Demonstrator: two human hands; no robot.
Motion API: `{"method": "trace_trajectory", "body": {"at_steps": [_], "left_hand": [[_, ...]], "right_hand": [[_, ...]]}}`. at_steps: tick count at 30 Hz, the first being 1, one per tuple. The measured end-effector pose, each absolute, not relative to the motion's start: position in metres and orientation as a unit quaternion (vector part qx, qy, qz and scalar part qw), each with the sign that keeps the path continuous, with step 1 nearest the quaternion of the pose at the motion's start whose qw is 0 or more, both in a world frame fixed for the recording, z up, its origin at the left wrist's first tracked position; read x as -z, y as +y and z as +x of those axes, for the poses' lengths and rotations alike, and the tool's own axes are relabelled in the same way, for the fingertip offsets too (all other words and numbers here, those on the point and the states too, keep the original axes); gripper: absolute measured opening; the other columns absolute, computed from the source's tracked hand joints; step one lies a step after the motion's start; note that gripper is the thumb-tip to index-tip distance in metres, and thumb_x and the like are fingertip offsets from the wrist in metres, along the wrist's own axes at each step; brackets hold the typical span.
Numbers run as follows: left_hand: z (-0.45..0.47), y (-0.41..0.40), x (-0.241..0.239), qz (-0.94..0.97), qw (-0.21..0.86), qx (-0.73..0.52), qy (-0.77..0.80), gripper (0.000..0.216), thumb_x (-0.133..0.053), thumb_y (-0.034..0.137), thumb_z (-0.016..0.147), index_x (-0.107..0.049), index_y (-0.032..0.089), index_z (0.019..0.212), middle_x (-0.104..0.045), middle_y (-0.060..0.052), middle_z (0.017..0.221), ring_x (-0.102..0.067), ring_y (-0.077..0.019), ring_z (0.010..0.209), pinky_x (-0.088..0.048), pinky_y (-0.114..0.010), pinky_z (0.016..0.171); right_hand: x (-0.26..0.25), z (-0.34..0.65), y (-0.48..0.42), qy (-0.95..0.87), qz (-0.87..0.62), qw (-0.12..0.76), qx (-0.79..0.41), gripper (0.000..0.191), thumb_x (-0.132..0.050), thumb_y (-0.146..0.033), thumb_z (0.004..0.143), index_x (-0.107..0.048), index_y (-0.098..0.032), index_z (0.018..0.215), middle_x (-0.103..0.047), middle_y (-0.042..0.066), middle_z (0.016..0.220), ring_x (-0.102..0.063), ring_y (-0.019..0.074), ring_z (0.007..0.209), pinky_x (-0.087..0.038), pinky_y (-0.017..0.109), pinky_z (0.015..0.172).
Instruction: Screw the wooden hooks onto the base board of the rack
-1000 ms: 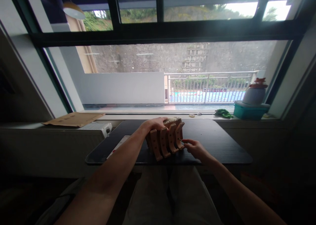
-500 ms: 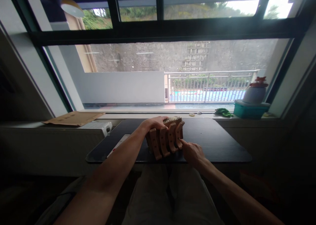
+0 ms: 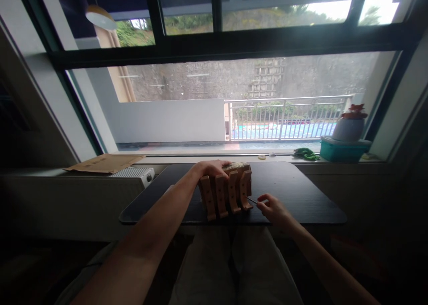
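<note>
Near the front of the dark table (image 3: 294, 198) stands a brown block-like wooden piece (image 3: 248, 182), with several curved wooden slats (image 3: 233, 191) along its front. Dark round holes dot the slats. My left hand (image 3: 214, 167) grips the piece from above, its fingers partly hidden behind the slats. Just right of the piece, my right hand (image 3: 271, 207) pinches a thin metal rod (image 3: 252, 200). The rod's far end points at the lower part of the rightmost slat; whether it touches, I cannot tell.
A radiator (image 3: 133, 173) with flat cardboard (image 3: 103, 163) stands left of the table. On the windowsill lie a green cloth (image 3: 306, 154), a small ring (image 3: 261, 157) and a teal box (image 3: 344, 150) with a rounded container (image 3: 348, 129) on top.
My right hand has drawn back to the right from the rightmost slat, and the metal rod now shows. The wooden piece has tipped slightly more upright under my left hand.
</note>
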State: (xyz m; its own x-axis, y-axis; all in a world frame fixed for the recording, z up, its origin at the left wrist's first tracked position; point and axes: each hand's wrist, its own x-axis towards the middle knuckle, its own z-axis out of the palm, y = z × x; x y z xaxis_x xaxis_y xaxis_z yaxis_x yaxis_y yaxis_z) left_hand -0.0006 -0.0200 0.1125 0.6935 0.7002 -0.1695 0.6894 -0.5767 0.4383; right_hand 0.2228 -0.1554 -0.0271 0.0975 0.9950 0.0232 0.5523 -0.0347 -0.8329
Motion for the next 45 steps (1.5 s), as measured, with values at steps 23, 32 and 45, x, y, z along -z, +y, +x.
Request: {"method": "trace_trajectory", "body": {"at_steps": [23, 32, 45], "left_hand": [[0.000, -0.011, -0.123, 0.839, 0.369, -0.025, 0.400, 0.037, -0.062, 0.025, 0.087, -0.054, 0.017, 0.122, -0.055, -0.009, 0.125, -0.057, -0.0245, 0.107, -0.049, -0.046, 0.089], [-0.059, -0.075, -0.073, 0.725, 0.299, -0.475, 0.399, 0.055, -0.022, 0.040, 0.097, -0.005, 0.026, 0.148, -0.017, -0.004, 0.155, -0.011, -0.0201, 0.142, -0.021, -0.037, 0.113], [-0.027, -0.071, 0.019, 0.536, 0.402, -0.613, 0.419, 0.102, -0.085, 0.022, 0.060, -0.025, 0.025, 0.142, -0.056, -0.008, 0.125, -0.055, -0.0250, 0.114, -0.044, -0.038, 0.096]], "right_hand": [[0.021, 0.204, -0.191, -0.670, -0.627, 0.388, -0.088, 0.035, -0.042, -0.035, 0.088, -0.060, -0.020, 0.114, -0.066, 0.007, 0.114, -0.062, 0.0220, 0.100, -0.045, 0.033, 0.083], [0.035, 0.202, -0.193, -0.669, -0.636, 0.375, -0.085, 0.039, -0.044, -0.035, 0.087, -0.059, -0.017, 0.118, -0.068, 0.009, 0.110, -0.064, 0.0253, 0.097, -0.048, 0.037, 0.079], [0.019, 0.207, -0.185, -0.706, -0.614, 0.350, -0.034, 0.033, -0.045, -0.033, 0.088, -0.059, -0.023, 0.116, -0.066, 0.003, 0.108, -0.065, 0.0202, 0.087, -0.047, 0.032, 0.073]]}}
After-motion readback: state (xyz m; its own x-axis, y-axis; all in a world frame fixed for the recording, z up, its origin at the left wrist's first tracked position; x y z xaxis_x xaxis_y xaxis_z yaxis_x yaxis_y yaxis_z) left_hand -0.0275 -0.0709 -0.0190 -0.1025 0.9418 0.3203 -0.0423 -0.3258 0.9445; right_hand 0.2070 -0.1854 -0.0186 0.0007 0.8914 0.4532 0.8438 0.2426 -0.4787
